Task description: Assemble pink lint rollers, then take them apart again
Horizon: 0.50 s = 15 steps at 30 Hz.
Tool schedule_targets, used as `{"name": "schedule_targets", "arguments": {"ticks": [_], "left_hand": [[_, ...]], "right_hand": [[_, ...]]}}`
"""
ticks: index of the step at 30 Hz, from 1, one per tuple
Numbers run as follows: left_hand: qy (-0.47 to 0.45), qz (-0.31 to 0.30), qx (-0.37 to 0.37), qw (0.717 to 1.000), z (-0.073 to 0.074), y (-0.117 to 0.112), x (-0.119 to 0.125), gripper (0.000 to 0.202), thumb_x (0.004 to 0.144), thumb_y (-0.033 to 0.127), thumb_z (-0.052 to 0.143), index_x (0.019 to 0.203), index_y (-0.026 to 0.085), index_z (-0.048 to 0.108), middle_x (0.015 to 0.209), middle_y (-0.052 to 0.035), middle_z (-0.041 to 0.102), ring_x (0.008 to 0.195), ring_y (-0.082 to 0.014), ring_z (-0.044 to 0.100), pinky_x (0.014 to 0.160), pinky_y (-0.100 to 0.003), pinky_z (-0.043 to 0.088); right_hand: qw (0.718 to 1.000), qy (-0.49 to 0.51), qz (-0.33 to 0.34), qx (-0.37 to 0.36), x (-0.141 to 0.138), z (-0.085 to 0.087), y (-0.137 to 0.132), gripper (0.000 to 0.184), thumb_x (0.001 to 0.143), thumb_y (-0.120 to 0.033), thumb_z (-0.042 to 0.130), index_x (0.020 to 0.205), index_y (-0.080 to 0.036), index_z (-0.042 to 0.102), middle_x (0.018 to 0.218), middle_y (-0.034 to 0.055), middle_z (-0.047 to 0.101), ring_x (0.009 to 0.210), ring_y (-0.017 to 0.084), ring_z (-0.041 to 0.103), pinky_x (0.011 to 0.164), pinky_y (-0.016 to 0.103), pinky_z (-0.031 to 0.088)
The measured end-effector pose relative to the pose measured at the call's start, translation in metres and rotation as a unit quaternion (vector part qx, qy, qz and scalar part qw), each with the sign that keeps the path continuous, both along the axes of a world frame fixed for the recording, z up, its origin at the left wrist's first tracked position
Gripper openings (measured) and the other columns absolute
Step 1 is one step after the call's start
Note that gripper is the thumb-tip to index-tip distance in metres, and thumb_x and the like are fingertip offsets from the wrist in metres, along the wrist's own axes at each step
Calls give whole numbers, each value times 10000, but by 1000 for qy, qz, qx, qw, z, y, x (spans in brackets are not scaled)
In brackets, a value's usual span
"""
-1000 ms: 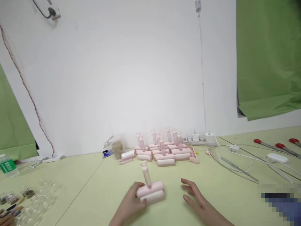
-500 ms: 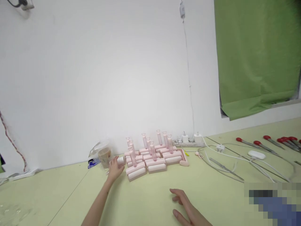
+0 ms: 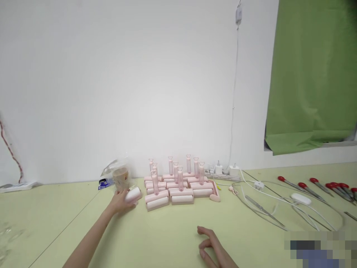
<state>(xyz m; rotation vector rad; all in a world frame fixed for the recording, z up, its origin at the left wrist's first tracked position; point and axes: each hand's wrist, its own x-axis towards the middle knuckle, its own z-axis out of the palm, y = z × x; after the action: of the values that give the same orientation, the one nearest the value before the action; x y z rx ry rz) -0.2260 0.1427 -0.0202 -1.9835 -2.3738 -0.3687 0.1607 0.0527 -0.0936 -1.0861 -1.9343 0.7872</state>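
Observation:
My left hand [image 3: 119, 203] is closed around a pink-and-white lint roller [image 3: 132, 195], just left of the group and in front of a bagged paper cup. Its fingers are partly hidden behind the roller. Several more pink lint rollers [image 3: 182, 196] stand in rows by the wall, their short clear-pink handles with heart-shaped loops pointing up. One pink piece [image 3: 214, 196] leans at the right end of the rows. Over the table's near side, my right hand [image 3: 213, 247] holds nothing, its fingers slightly curled and apart.
The paper cup [image 3: 121, 176] sits in a clear plastic bag against the wall. On the right are a power strip [image 3: 223, 176] with white plugs, loose cables, a white oval case [image 3: 301, 198], tweezers [image 3: 263, 211] and several red-handled tools [image 3: 306, 189]. A green cloth [image 3: 312, 82] hangs above.
My left hand has drawn the lint roller left and nearer, away from the rows, and it now shows more fully. My right hand's fingers have come slightly closer together. The view has shifted a little.

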Motion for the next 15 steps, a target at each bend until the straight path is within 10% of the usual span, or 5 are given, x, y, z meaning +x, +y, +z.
{"name": "schedule_targets", "arguments": {"ticks": [8, 15], "left_hand": [[-143, -5, 68, 987, -34, -120, 17, 687, 598, 500, 540, 1174, 159, 386, 1115, -109, 498, 1050, -298, 460, 891, -378, 357], [-266, -107, 66, 956, -36, -129, 160, 667, 569, 341, 635, 1176, 180, 409, 1099, -78, 450, 1058, -271, 421, 923, -382, 335]], "right_hand": [[984, -51, 151, 77, 5, 34, -19, 248, 843, -214, 366, 1069, -266, 453, 1125, 56, 464, 1014, 171, 491, 888, 306, 396], [986, -66, 146, 55, -2, 38, -27, 381, 808, -236, 432, 1180, -236, 349, 1179, 80, 413, 1119, 198, 398, 954, 364, 341]]}}
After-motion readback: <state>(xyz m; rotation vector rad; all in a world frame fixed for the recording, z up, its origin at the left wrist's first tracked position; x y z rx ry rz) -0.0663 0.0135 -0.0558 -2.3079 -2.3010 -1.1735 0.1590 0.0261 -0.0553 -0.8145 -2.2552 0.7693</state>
